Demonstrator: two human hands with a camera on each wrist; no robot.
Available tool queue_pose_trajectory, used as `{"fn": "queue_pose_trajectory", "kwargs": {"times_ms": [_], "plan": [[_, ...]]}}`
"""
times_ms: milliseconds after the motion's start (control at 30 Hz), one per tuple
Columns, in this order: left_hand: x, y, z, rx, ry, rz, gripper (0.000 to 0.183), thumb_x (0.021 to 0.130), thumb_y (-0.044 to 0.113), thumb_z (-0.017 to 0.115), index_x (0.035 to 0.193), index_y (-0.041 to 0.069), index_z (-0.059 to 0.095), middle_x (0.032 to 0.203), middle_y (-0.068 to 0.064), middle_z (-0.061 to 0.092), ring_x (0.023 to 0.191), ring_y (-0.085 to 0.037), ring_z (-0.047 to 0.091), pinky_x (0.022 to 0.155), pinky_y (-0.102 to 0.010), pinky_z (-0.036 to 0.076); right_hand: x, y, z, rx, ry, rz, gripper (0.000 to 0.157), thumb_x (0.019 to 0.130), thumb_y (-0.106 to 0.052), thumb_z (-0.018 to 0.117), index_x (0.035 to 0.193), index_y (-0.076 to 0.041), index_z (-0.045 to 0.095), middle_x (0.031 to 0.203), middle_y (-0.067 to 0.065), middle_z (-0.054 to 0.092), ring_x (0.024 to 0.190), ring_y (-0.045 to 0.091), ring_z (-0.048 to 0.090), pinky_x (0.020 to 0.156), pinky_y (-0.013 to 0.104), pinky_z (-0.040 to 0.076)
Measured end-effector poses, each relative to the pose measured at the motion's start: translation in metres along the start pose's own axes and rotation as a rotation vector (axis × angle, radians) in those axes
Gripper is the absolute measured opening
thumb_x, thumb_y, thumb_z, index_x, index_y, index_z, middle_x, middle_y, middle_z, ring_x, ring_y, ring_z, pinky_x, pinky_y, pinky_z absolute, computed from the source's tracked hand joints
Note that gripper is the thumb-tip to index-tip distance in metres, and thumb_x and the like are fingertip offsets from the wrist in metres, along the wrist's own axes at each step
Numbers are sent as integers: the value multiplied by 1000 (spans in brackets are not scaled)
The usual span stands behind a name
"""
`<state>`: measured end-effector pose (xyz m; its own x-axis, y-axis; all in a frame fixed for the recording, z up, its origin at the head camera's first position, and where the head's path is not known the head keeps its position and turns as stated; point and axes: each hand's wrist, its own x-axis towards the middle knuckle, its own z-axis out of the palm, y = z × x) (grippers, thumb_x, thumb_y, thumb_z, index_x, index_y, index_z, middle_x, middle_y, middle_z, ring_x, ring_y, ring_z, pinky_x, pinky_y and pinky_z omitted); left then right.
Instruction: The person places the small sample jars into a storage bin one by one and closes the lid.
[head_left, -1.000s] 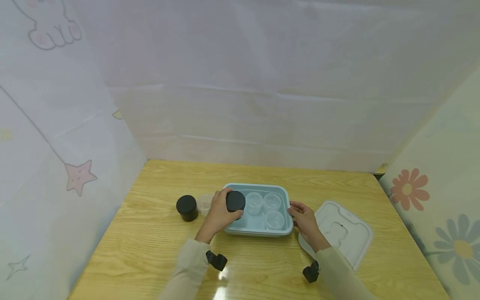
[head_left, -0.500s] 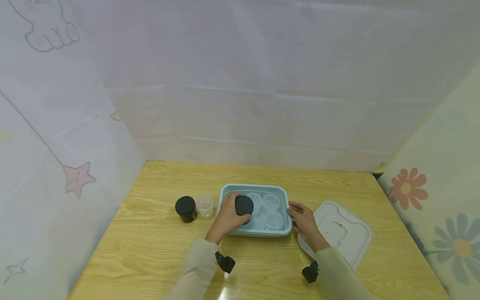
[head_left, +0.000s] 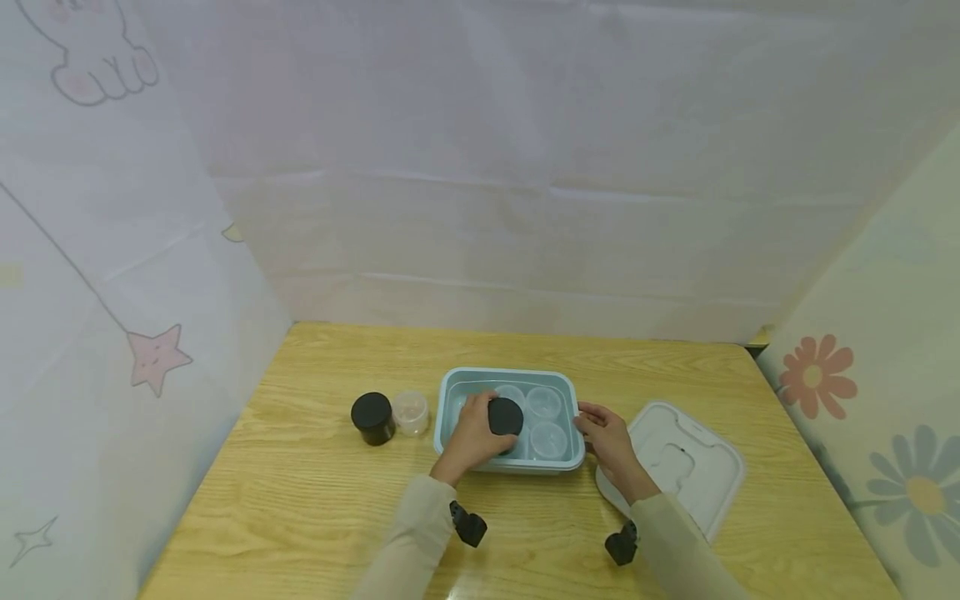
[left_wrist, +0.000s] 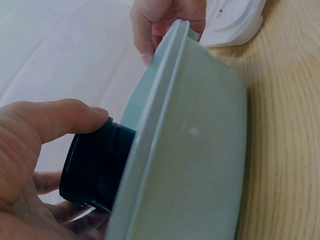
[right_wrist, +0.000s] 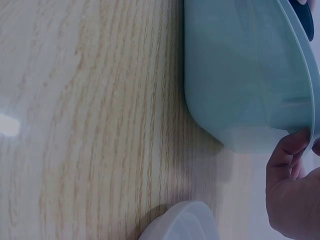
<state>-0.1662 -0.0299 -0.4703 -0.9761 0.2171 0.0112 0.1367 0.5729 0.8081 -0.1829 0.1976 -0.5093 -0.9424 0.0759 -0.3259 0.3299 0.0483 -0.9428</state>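
Shifted rightward: black jar (head_left: 506, 416), partly below the rim of the blue tub (head_left: 517, 372), beside clear cups (head_left: 549, 441). Left hand (head_left: 472, 433): thumb and fingers curled round jar, likely for control. Right hand (head_left: 609, 440): pinching tub's right edge, apparently steadying it on the counter (head_left: 300, 500).

The left hand (left_wrist: 25, 145) is gripping a black jar (left_wrist: 92, 162), thumb and fingers pressing on opposite sides. Just beside those fingers, a pale green tub (left_wrist: 197, 145) is hiding part of the jar behind its rim (left_wrist: 148, 127). Opposite the left hand, the right hand (left_wrist: 170, 15) is holding the rim, a white lid (left_wrist: 231, 24) lying near it on the wood-grain tabletop (left_wrist: 285, 125).
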Motion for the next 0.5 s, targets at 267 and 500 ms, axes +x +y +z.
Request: {"fn": "queue_pose_trajectory", "kwargs": {"times_ms": [267, 500], "plan": [[3, -1, 9, 42, -32, -9, 69, 69, 23, 75, 126, 4, 41, 112, -15, 45, 100, -28, 47, 81, -43, 44, 0, 0, 0, -4, 7, 7, 39, 89, -10, 52, 126, -2, 44, 98, 2, 52, 82, 10, 52, 65, 24, 49], [5, -4, 15, 58, -42, -13, 67, 68, 22, 75, 124, 5, 42, 112, -16, 44, 99, -30, 48, 80, -44, 44, 0, 1, 0, 10, 3, -2, 39, 89, -9, 52, 126, -2, 44, 101, 4, 52, 83, 11, 53, 65, 24, 49]]}}
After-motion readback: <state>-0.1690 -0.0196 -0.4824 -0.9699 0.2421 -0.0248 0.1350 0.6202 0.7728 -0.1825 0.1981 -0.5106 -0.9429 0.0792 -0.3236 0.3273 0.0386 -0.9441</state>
